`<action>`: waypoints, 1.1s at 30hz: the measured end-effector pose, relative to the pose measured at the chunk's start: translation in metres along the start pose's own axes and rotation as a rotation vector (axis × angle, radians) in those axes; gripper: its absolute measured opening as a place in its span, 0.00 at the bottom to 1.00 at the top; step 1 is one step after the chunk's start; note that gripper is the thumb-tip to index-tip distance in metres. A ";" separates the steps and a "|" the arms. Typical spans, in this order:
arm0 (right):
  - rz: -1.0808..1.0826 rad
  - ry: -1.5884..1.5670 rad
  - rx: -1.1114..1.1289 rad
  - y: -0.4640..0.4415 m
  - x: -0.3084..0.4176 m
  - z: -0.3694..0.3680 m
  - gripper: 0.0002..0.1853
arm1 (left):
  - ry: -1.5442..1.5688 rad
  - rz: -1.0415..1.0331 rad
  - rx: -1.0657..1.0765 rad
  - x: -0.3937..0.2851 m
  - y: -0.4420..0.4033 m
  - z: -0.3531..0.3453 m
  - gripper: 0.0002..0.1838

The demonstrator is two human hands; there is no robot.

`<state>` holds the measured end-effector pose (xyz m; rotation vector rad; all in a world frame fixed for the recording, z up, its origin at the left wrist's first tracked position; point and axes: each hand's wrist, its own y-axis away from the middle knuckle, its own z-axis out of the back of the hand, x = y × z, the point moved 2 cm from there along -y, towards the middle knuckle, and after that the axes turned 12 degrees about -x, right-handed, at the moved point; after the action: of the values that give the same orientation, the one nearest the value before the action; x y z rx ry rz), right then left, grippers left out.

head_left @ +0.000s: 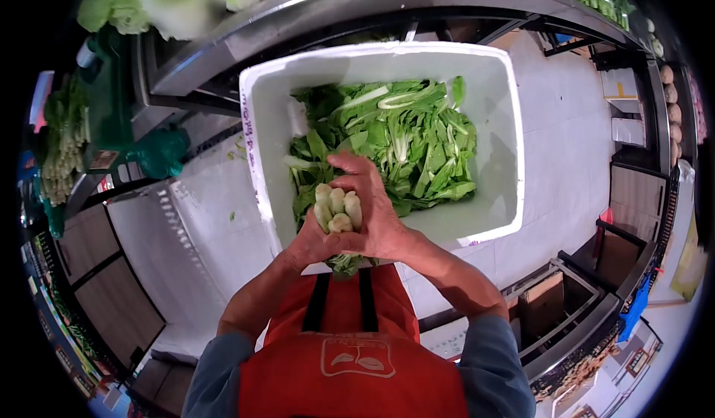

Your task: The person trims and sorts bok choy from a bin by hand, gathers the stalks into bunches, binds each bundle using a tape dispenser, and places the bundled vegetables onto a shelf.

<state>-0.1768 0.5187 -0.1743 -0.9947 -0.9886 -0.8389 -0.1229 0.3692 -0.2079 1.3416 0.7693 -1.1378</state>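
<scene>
Pale green-white stalk ends crown the bunch (339, 211) that we hold in both hands, facing up at us. Our right hand (377, 211) bends its fingers round the far and right sides, with one finger arched over at the far left. Our left hand (311, 241) closes in from the near left; most of its fingers are hidden, so we cannot tell exactly how they lie, but the grip is narrow and the bunch sits snug between the two palms. Some leaves (345, 266) stick out below our hands on the near side.

The bunch is over the near left part of a white box (514, 105). Inside the box, loose greens (417, 131) lie in a heap, spread mostly to the far and middle parts, and the bare wall shows at the right.

Nearer to us are our red apron (350, 388) with its black straps and our blue-grey sleeves. Around the box we see pale floor tiles (555, 146). A metal counter (350, 2) runs along the far side, with cabbage (175, 1) at its far left. Left of the box is a green bag (160, 151), and beyond it a stack of stalks (61, 154). At the far right, round brown produce (673, 113) sits in a row.
</scene>
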 end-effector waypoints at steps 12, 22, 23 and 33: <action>0.225 1.042 0.393 0.012 -0.256 0.091 0.29 | 0.803 0.272 -0.159 0.079 -0.053 -0.005 0.35; -0.302 0.421 -0.013 0.008 -0.226 0.133 0.20 | 0.700 0.182 -0.055 0.088 -0.058 -0.008 0.32; -0.303 0.419 -0.075 0.011 -0.218 0.147 0.19 | 0.697 0.194 -0.051 0.088 -0.057 -0.008 0.32; -0.615 -0.215 -0.439 0.007 -0.175 0.211 0.21 | 0.464 0.159 -0.019 0.109 -0.049 -0.001 0.32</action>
<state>-0.2856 0.7402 -0.2945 -1.1836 -1.3591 -1.5293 -0.1346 0.3567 -0.3267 1.6446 0.9801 -0.6972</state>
